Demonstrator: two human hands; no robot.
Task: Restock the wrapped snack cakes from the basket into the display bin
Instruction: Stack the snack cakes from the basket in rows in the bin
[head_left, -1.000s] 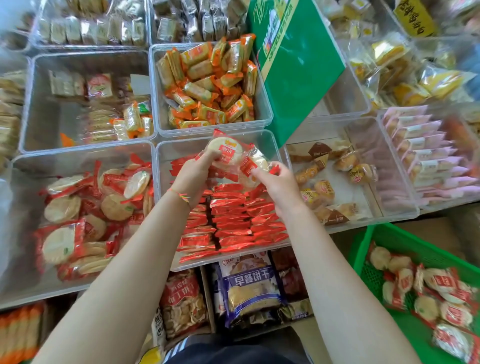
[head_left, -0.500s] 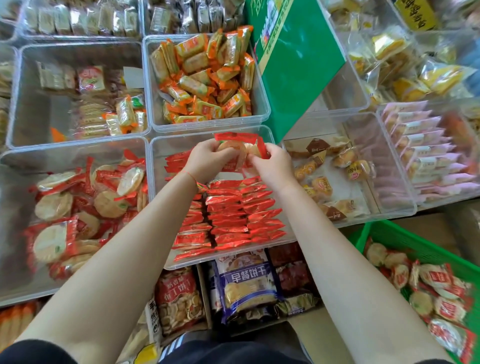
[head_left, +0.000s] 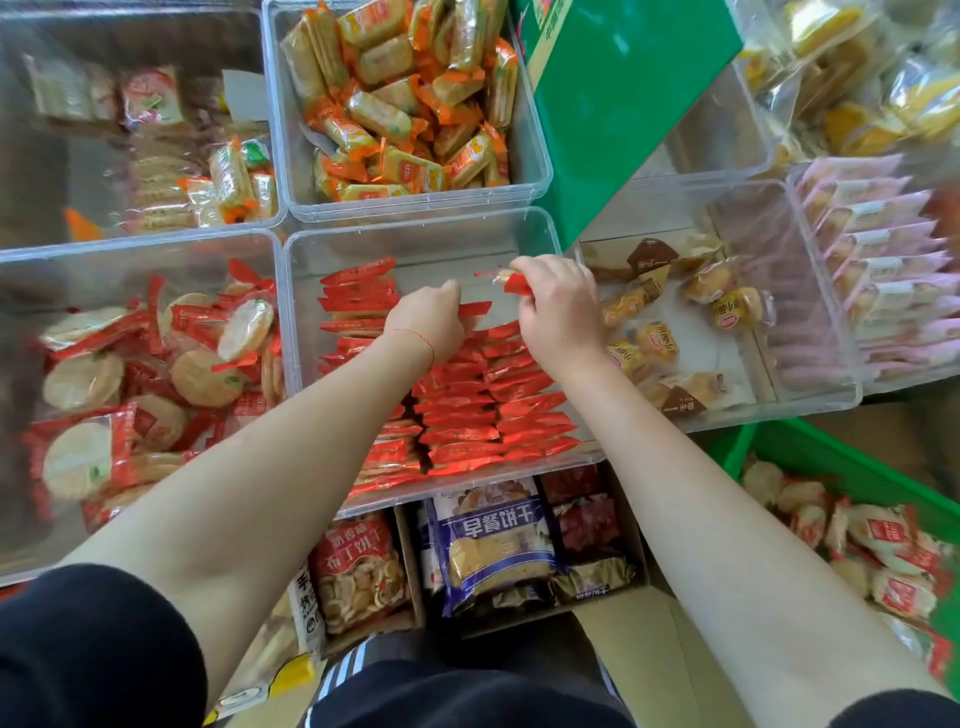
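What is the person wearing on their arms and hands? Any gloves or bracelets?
No gloves: both hands are bare. The left hand has a thin red and green string bracelet tied around its wrist. The right hand shows no ring, watch or bracelet. Both forearms are uncovered, and black short sleeves end near the elbows at the bottom corners of the head view.

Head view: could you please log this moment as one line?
right hand: pinching snack cake | left hand: among packed rows | display bin | basket: stocked

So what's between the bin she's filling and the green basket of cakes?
In the head view, the clear bin of golden wrapped cakes sits between the display bin and green basket.
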